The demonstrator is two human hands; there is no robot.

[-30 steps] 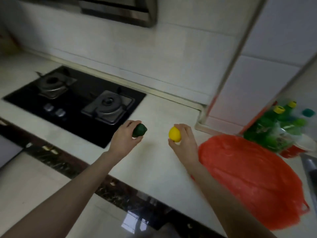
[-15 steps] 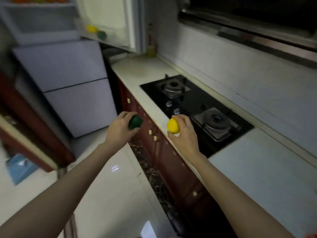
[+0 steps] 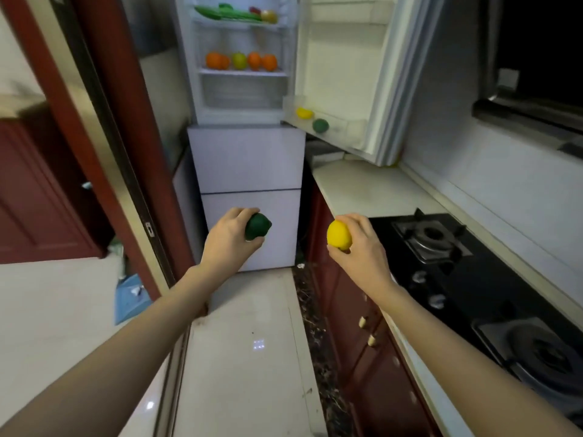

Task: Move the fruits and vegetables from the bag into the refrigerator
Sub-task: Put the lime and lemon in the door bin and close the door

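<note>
My view has swung from the stove to the open refrigerator (image 3: 243,89) ahead. I hold both arms out: my left hand (image 3: 230,241) grips a green lime (image 3: 258,226), my right hand (image 3: 359,247) grips a yellow lemon (image 3: 338,235).

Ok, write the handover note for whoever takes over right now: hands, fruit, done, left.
Left hand grips a lime; right hand grips a lemon. Both are held in mid-air, short of the fridge, whose upper door stands open.
Done: greens on the top shelf, a row of oranges on the shelf below, a second lemon and second lime in the door bin.
Left: put the two held fruits in. The bag is out of view, so check it for more.
</note>
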